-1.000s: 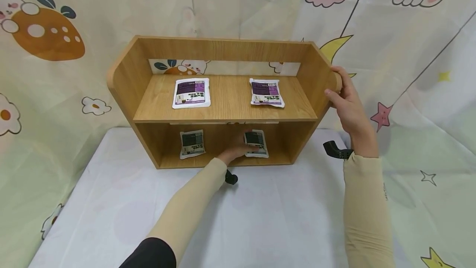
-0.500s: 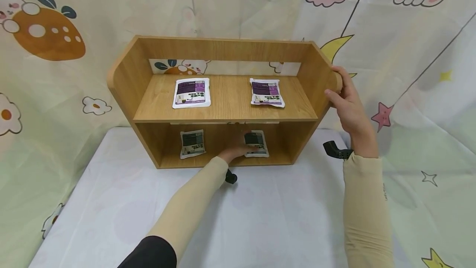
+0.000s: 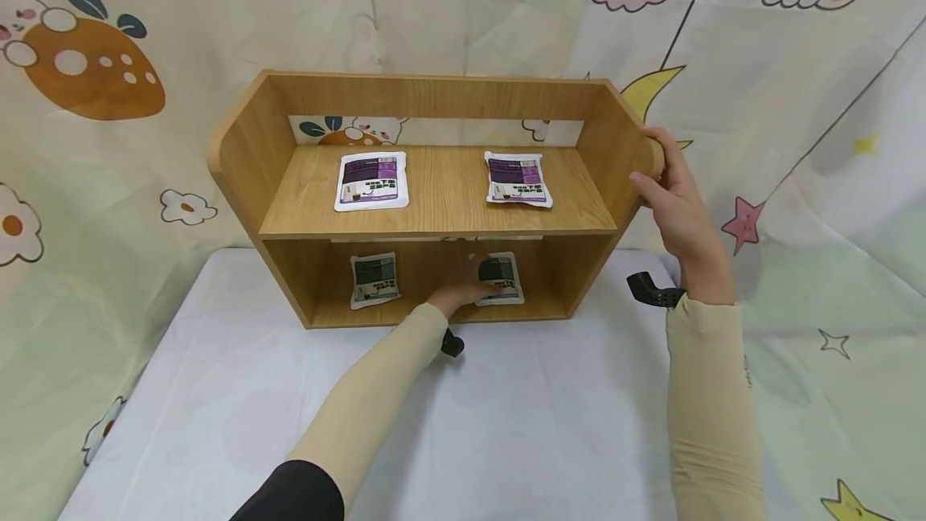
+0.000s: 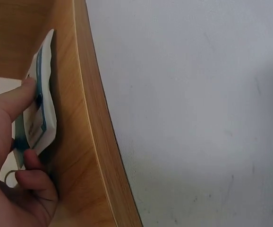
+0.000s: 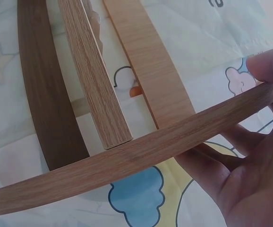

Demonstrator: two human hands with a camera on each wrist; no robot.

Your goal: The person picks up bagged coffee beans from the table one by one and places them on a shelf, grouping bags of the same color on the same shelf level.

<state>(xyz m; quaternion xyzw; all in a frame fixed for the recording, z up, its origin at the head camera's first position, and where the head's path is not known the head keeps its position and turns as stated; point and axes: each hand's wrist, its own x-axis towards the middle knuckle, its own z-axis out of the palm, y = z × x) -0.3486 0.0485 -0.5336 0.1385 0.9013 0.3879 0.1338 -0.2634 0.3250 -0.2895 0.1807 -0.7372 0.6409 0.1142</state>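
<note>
On the lower level of a two-tier wooden shelf (image 3: 448,191), my left hand (image 3: 463,289) holds the right-hand packet (image 3: 506,276), white-edged with a dark green label. In the left wrist view, the thumb lies across the face of this packet (image 4: 46,90), with other fingers curled at its near end and partly hidden. My right hand (image 3: 683,211) grips the rounded front edge of the shelf's right side panel. From the right wrist view, the thumb sits on one side of that panel (image 5: 146,149) and the fingers on the other.
Another green-labelled packet (image 3: 374,280) leans at the lower left. Two purple-labelled packets, one left (image 3: 372,182) and one right (image 3: 518,181), lie on the upper level. The shelf stands on a white-covered table (image 3: 550,416) against a cartoon-printed cloth (image 3: 217,14).
My left hand has shifted very slightly to the right at the green-labelled packet. The right hand keeps its place on the side panel.
</note>
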